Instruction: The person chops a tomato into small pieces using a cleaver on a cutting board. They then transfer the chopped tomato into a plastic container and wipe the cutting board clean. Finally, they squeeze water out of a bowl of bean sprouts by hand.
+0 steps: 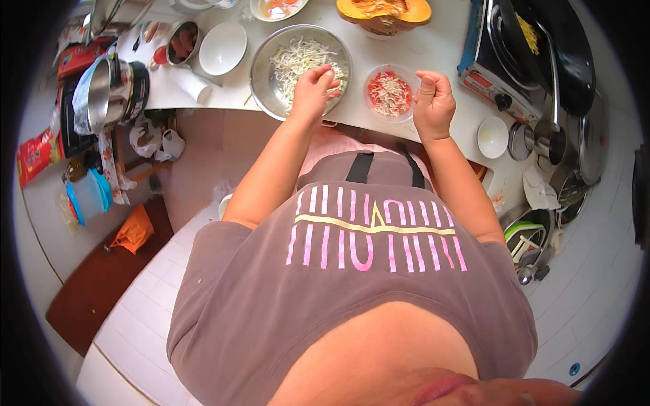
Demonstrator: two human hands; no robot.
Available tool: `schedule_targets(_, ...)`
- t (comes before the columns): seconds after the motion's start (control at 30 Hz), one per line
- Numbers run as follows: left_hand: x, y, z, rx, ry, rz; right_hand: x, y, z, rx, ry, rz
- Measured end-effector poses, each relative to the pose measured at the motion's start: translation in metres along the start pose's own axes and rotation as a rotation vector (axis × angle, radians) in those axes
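Observation:
My left hand (pixel 315 93) is over the near right side of a wide metal bowl (pixel 261 76), its fingers curled together. Pale bean sprouts (pixel 292 61) lie heaped in that bowl. To the right, my right hand (pixel 435 107) is raised beside a small red bowl (pixel 372 86), thumb pressed against its bent fingers. Inside the red bowl is a pile of short, pale sprout bits (pixel 391 96). Whatever either hand may be pinching is too small or hidden to make out.
Behind the bowls sits a cut pumpkin (pixel 384 15). An empty white bowl (pixel 223 49) and a white cup (pixel 193 86) are left of the metal bowl. At right are a gas stove (pixel 497 88), a black wok (pixel 575 74) and a small white bowl (pixel 492 137).

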State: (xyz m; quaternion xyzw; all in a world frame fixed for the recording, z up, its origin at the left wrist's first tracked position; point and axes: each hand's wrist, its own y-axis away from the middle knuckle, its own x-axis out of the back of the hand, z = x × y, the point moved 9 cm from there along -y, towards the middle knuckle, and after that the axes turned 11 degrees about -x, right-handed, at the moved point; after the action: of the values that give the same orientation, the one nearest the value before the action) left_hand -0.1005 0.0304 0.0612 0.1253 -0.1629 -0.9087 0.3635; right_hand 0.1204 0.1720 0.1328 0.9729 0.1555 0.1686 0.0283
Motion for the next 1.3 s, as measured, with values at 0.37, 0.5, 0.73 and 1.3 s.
schedule_targets(0.37, 0.093, 0.022, 0.012, -0.476, -1.132, 0.046, -0.153, 0.011, -0.013, 0.223, 0.449, -0.594)
schedule_targets(0.5, 0.079, 0.006, 0.016, -0.198, -1.232, -0.071, -0.214, -0.023, -0.007, 0.361, 0.631, -0.452)
schedule_targets(0.73, 0.094, -0.039, -0.016, -0.086, -1.294, -0.076, -0.264, -0.043, 0.017, 0.214, 1.022, -0.510)
schedule_targets(1.3, 0.115, -0.062, 0.018, -0.219, -0.991, 0.150, -0.297, -0.044, -0.040, 0.454, 0.850, -0.410)
